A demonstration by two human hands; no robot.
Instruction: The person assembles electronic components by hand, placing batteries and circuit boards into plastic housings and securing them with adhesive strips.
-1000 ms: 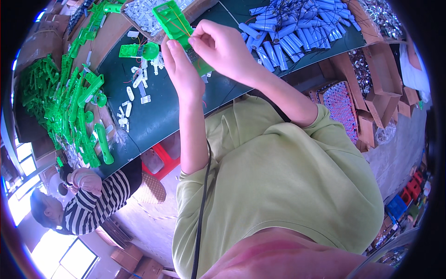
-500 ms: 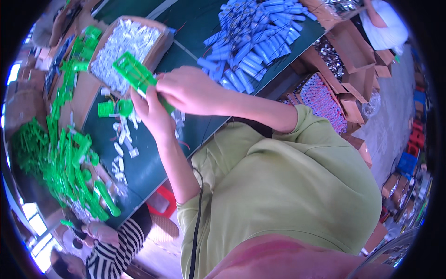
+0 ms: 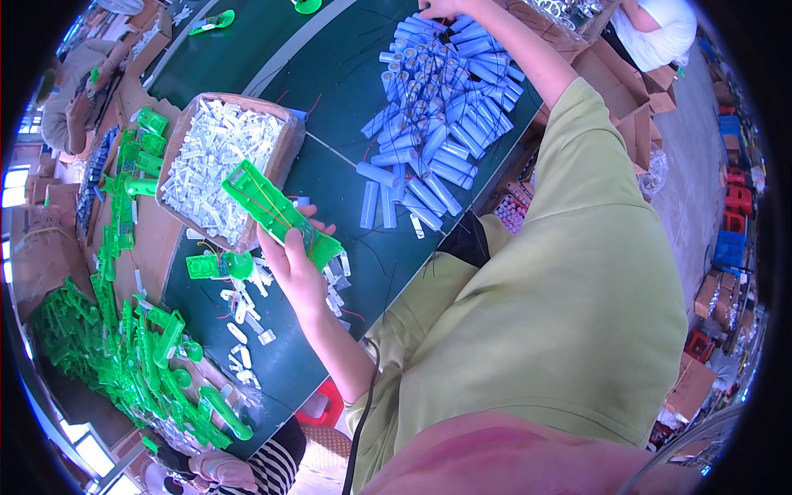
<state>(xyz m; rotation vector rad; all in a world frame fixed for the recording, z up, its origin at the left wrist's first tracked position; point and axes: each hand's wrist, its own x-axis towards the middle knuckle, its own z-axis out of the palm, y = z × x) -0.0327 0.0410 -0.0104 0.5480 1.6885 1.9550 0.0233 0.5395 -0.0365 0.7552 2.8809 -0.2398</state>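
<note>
My left hand (image 3: pixel 299 272) is closed round a long green plastic housing (image 3: pixel 262 198), tilted with its hollow side up; thin red and yellow wires run along the inside. Just past it stands an open cardboard box (image 3: pixel 290 153) of small white plastic pieces (image 3: pixel 223 148). My right hand (image 3: pixel 444 8) reaches out to the far side of a heap of blue cylindrical battery cells (image 3: pixel 437 124) with dark leads. The picture's upper edge cuts this hand off, so its grip is unclear. Beside the box lies another green part (image 3: pixel 216 266) with wires, near loose white pieces (image 3: pixel 243 309).
Green plastic housings (image 3: pixel 132 355) pile up along the table's left side. A person in striped clothing (image 3: pixel 276 462) sits at the lower left; other people work at the far left and upper right (image 3: pixel 660 33). Cardboard boxes (image 3: pixel 615 82) stand right of the table (image 3: pixel 330 214).
My right hand has left the green housing and swung up and right to the blue cells. My left hand keeps the housing, now slightly lower in view. The whole view has shifted.
</note>
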